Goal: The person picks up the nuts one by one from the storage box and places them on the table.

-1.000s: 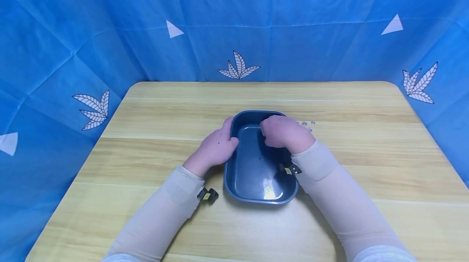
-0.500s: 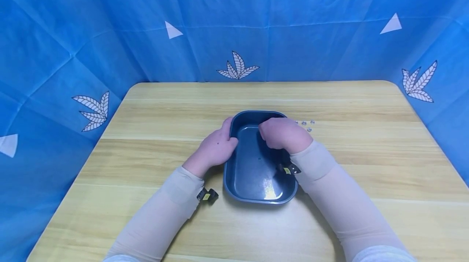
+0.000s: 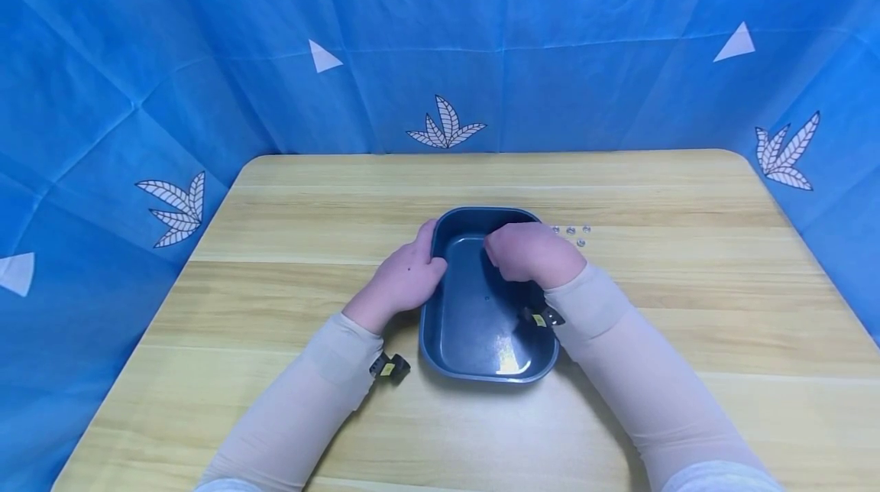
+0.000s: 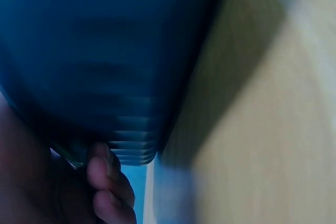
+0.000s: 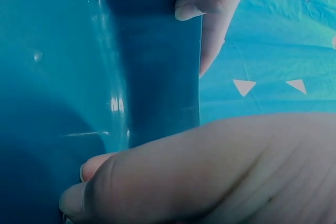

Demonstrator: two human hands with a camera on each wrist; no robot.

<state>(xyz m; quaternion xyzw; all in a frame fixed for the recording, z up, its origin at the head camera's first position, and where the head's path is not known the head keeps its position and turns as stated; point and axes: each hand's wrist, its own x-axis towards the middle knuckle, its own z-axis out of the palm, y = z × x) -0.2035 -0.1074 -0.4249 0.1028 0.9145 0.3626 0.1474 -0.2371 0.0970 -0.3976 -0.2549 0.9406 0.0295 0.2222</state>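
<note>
A dark blue rectangular plastic bin point(image 3: 481, 354) stands on the table in the head view. My left hand point(image 3: 402, 274) grips its left wall, thumb over the rim and fingers on the outside. The left wrist view shows the curled fingers point(image 4: 110, 182) beside the bin's ribbed outer side. My right hand point(image 3: 529, 254) reaches into the far right part of the bin with bent fingers. In the right wrist view its thumb point(image 5: 76, 200) and a fingertip lie close together near the bin floor point(image 5: 47, 77). Whether anything is between them is hidden.
Several small clear pieces point(image 3: 571, 231) lie on the wooden table point(image 3: 687, 286) just right of the bin. A blue patterned cloth point(image 3: 584, 79) hangs behind and at both sides of the table.
My right hand has shifted very slightly left and toward me inside the bin. The left hand and the bin stay nearly still.
</note>
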